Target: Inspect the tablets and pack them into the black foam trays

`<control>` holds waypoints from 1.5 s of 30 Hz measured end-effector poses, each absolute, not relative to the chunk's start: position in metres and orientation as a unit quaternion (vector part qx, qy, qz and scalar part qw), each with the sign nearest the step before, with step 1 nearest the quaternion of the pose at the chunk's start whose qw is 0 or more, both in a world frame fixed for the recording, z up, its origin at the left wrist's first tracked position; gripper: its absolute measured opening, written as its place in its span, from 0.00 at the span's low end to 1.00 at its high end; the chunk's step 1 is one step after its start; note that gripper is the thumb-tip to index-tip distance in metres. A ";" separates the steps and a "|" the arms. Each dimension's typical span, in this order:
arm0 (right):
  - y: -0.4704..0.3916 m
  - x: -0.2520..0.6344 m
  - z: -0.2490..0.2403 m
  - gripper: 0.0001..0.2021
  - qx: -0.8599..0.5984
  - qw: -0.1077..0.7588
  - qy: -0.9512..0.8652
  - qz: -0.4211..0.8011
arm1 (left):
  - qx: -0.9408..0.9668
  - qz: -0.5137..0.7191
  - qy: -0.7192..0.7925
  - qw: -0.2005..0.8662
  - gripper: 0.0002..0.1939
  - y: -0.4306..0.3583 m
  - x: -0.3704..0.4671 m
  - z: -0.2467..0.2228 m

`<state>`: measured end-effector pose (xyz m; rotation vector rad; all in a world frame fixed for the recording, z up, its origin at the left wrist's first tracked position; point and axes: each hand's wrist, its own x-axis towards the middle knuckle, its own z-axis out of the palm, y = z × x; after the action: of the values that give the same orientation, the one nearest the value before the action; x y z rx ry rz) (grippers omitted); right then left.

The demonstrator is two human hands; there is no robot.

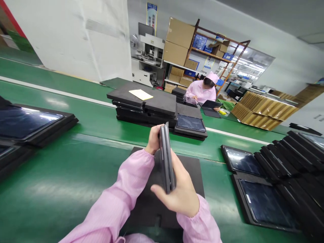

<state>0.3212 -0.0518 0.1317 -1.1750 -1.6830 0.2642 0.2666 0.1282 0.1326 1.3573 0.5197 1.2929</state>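
Observation:
Between my two hands stands a dark tablet (pixel 165 158), edge-on and nearly upright. Its edge shows two thin layers; I cannot tell whether this is one tablet in a folded cover or two slabs together. My left hand (pixel 153 139) grips its far left side, with the fingers partly hidden behind it. My right hand (pixel 182 187) holds the near right side against the palm, the thumb stretched out to the left below. Beneath them a black foam tray (pixel 191 168) lies on the green bench, partly covered by my arms.
Ahead is a stack of black foam trays (pixel 157 101) with a yellow paper (pixel 141 94) on top. Trays with tablets lie left (pixel 30 121) and are piled right (pixel 263 199). Across the bench, a co-worker in pink (pixel 202 91) handles a tablet (pixel 211 104) near cardboard dividers (pixel 264 109).

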 end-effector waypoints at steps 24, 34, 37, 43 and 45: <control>-0.065 0.364 0.139 0.33 -0.459 0.499 -0.640 0.362 | 0.596 0.526 0.184 0.578 0.42 0.125 0.282 0.125; -0.064 0.359 0.141 0.41 -0.525 0.483 -0.621 0.323 | 0.629 0.583 0.154 0.490 0.39 0.107 0.281 0.124; -0.064 0.359 0.142 0.43 -0.529 0.492 -0.617 0.311 | 0.682 0.531 0.132 0.486 0.44 0.093 0.274 0.130; -0.065 0.363 0.144 0.45 -0.547 0.465 -0.614 0.328 | 0.731 0.467 0.133 0.478 0.31 0.086 0.258 0.143; -0.064 0.366 0.143 0.43 -0.538 0.482 -0.610 0.328 | 0.725 0.481 0.112 0.480 0.30 0.087 0.256 0.144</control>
<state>0.3659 -0.0640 0.1429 -1.3110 -1.4862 0.7987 0.2561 0.0874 0.1440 1.7680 0.2724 1.1738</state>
